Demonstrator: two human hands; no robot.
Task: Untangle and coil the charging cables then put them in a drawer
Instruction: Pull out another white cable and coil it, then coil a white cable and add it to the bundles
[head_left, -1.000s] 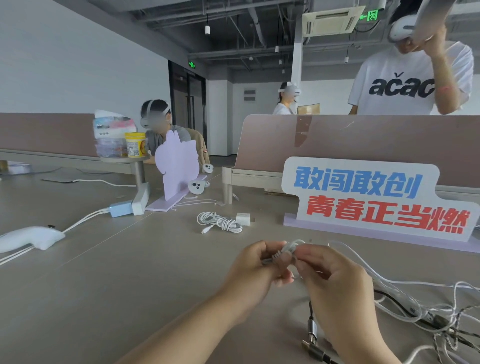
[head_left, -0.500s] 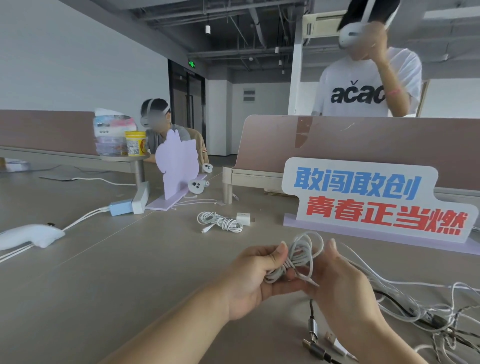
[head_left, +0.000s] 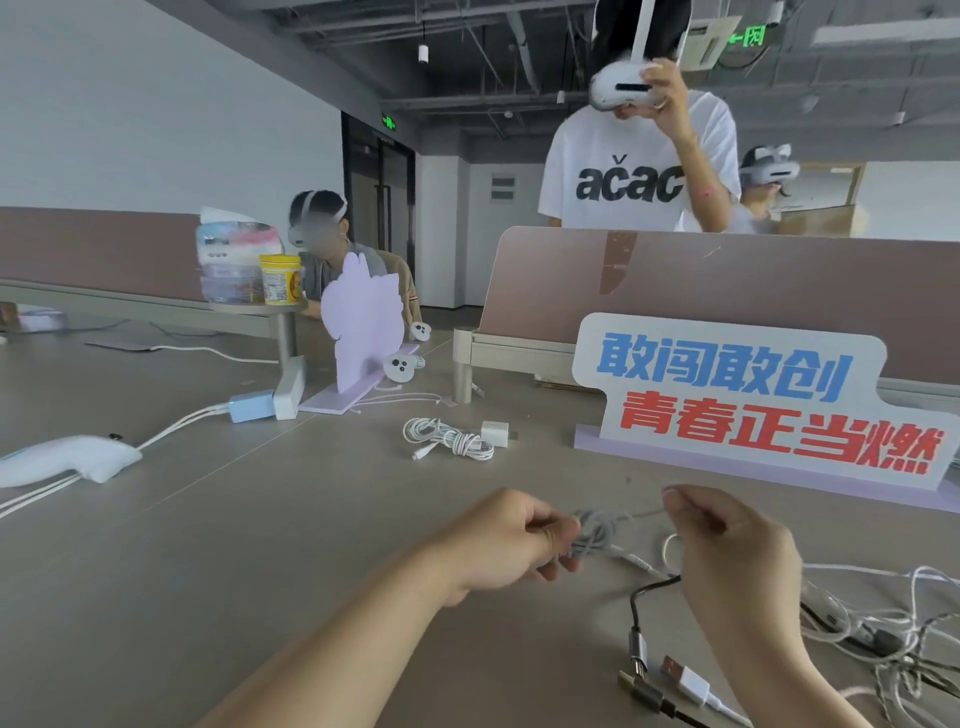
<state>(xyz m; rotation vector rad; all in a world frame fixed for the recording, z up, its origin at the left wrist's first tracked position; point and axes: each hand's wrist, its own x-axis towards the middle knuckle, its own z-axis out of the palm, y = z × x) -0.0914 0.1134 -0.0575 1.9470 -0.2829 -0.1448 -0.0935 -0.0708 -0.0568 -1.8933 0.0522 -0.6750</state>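
Note:
My left hand (head_left: 511, 543) grips a small coil of white cable (head_left: 597, 530) just above the table. My right hand (head_left: 727, 551) pinches a thin strand of the same cable and holds it taut to the right of the coil. A tangle of white and dark cables (head_left: 872, 623) lies on the table at the right. Loose USB plugs (head_left: 670, 675) rest near my right wrist. A coiled white cable (head_left: 449, 439) with a small white charger (head_left: 494, 432) lies farther back on the table.
A sign with blue and red characters (head_left: 748, 400) stands right behind my hands. A lilac cut-out stand (head_left: 361, 327), a blue adapter (head_left: 252, 406) and a white controller (head_left: 67, 460) sit at the left. A person in a white shirt (head_left: 639, 161) stands behind the divider (head_left: 727, 291).
The hands have moved apart: my right hand has drawn a strand out to the right, and the coil in my left hand has become smaller and tighter. The standing person shifted.

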